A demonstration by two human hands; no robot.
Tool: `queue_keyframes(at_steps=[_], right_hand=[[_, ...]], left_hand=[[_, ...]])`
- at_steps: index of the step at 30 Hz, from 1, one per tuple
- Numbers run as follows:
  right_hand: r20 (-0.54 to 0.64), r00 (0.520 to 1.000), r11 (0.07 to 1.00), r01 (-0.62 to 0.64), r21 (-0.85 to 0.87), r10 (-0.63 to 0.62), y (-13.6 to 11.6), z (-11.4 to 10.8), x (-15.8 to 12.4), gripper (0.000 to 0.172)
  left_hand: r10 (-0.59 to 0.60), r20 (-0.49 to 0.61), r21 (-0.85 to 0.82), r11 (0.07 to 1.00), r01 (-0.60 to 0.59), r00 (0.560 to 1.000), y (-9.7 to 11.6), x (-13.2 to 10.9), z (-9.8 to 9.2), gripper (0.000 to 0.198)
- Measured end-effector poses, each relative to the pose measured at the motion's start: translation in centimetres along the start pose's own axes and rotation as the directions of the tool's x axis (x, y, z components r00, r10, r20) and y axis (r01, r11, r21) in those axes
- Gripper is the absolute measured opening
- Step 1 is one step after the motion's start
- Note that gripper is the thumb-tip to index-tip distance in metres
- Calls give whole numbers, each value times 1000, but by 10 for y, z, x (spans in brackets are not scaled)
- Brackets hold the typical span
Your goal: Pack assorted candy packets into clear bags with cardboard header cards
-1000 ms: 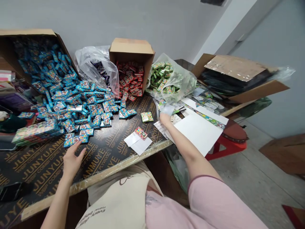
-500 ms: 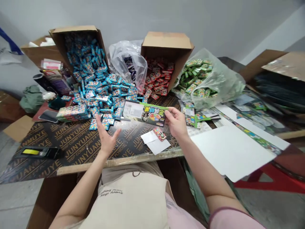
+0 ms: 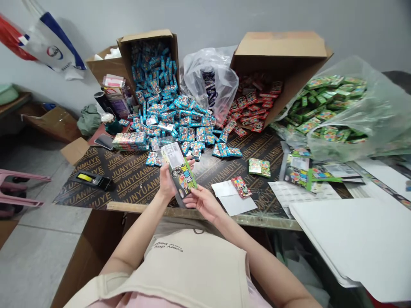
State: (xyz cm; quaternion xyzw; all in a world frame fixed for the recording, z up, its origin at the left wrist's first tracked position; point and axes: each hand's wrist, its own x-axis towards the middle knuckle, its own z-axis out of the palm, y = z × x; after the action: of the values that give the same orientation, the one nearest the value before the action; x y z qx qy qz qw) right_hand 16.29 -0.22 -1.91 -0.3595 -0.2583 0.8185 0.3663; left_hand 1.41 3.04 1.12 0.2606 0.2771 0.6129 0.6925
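Right now, blue packets [image 3: 170, 124] lie heaped on the plywood worktop [image 3: 128, 184], none visibly packed. The left hand's grip [image 3: 167, 184] closes behind a printed card [image 3: 181, 179] above the worktop, the right hand's grip [image 3: 204, 204] pinches its lower end, and green packets [image 3: 324, 102] fill a plastic bag [image 3: 379, 124].

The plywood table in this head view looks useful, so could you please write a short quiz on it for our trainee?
1. True or false: the right hand touches the printed card.
2. Which colour of packets fills the clear plastic bag at the far right: A red, B green, C blue?
3. Fill in the blank: the small red packet lies on white ____.

Key: 1 true; 2 B; 3 paper.
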Motion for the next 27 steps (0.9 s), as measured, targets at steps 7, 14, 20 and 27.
queue_keyframes(at_steps=[7, 14, 20, 27], right_hand=[[-19, 998, 997, 53, -51, -54, 5, -8, 5, 43], [-96, 808, 727, 462, -509, -581, -62, -42, 7, 22], [583, 715, -50, 615, -787, -387, -133, -27, -11, 18], [694, 566, -228, 677, -699, -445, -130, 16, -1, 14]], left_hand=[[138, -119, 16, 990, -137, 983, -3, -4, 8, 67], [488, -129, 381, 828, -411, 863, 57, -13, -35, 73], [48, 158, 831, 533, -160, 986, 85, -13, -38, 67], [-490, 282, 413, 838, 356, 825, 7, -24, 2, 69]])
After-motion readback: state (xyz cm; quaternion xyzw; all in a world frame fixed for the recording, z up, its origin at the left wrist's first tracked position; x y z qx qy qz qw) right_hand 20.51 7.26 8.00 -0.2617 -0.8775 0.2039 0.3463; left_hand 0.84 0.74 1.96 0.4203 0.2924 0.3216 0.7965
